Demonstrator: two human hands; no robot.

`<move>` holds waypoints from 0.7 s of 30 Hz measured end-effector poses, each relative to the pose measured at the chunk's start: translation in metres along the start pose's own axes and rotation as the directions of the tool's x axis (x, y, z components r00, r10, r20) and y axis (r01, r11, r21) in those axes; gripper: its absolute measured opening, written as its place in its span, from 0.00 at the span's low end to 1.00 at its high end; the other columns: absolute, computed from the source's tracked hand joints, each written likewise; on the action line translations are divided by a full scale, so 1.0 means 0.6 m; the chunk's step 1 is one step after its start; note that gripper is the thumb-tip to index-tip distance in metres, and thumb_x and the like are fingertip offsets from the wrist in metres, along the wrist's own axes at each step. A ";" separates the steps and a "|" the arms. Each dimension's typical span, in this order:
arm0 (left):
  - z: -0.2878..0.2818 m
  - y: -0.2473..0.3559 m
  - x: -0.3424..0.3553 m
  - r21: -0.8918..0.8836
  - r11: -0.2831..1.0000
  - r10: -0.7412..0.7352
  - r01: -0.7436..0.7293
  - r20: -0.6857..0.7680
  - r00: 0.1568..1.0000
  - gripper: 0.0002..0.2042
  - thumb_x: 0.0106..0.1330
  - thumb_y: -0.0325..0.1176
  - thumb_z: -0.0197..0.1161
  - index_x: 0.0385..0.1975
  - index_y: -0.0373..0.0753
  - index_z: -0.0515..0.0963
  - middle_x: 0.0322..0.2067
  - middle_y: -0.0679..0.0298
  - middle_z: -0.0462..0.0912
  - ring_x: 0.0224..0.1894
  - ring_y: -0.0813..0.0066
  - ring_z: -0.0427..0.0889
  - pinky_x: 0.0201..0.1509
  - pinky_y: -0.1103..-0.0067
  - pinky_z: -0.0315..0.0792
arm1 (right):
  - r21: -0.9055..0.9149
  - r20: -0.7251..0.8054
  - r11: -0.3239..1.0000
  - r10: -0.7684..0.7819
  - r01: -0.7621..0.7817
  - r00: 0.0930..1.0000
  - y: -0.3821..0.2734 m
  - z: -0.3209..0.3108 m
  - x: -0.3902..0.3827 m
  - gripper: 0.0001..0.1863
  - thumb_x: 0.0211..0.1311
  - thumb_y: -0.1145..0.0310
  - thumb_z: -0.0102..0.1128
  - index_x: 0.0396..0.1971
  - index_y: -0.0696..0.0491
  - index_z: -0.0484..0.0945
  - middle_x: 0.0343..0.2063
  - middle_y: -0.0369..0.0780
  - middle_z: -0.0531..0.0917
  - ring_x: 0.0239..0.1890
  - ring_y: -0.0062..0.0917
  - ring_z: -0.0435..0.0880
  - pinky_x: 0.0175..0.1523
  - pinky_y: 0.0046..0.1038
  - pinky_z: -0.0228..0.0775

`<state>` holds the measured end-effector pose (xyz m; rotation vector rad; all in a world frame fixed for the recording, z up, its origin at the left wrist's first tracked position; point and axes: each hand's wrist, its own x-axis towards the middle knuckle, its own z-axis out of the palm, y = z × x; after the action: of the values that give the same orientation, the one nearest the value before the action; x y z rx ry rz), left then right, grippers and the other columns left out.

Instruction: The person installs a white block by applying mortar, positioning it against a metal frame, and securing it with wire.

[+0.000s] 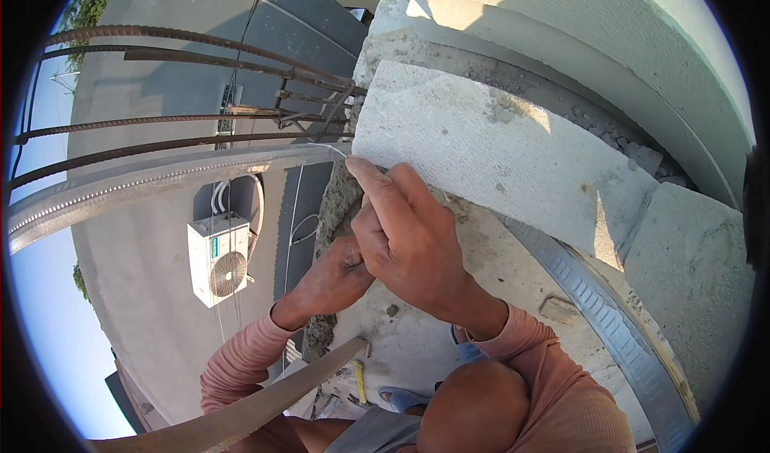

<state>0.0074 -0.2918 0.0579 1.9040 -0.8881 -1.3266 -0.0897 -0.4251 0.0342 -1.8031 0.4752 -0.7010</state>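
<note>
My right hand (413, 240) is closed, its index finger stretched toward the left corner of a pale masonry block (489, 136). A thin pale string or wire (329, 147) runs to its fingertips from the end of a long grey metal profile (160, 176). Just below and left, my left hand (330, 279) is curled into a fist touching the right hand. Whatever sits inside its fingers is hidden. Both hands are above the rough concrete edge of the ledge, in front of the block.
Rusty rebar rods (200, 124) stick out at the left over a drop. An air conditioner unit (218, 259) hangs on the grey wall beyond. A ribbed metal strip (589, 289) curves along the right. Below lie a wooden board (241, 405) and a yellow-handled tool (359, 381).
</note>
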 end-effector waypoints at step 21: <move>0.014 0.019 -0.079 0.218 0.973 -0.076 0.076 -0.010 0.997 0.21 0.80 0.43 0.56 0.59 0.30 0.78 0.44 0.61 0.85 0.46 0.79 0.80 0.51 0.79 0.75 | 0.098 0.008 0.994 0.042 -0.043 0.999 0.044 0.016 -0.020 0.18 0.64 0.78 0.55 0.54 0.58 0.80 0.35 0.44 0.85 0.30 0.30 0.86 0.37 0.31 0.77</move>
<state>-0.0150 -0.2605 0.0895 2.1253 -1.0039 -1.3171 -0.0920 -0.4195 0.0044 -1.6976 0.4662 -0.6785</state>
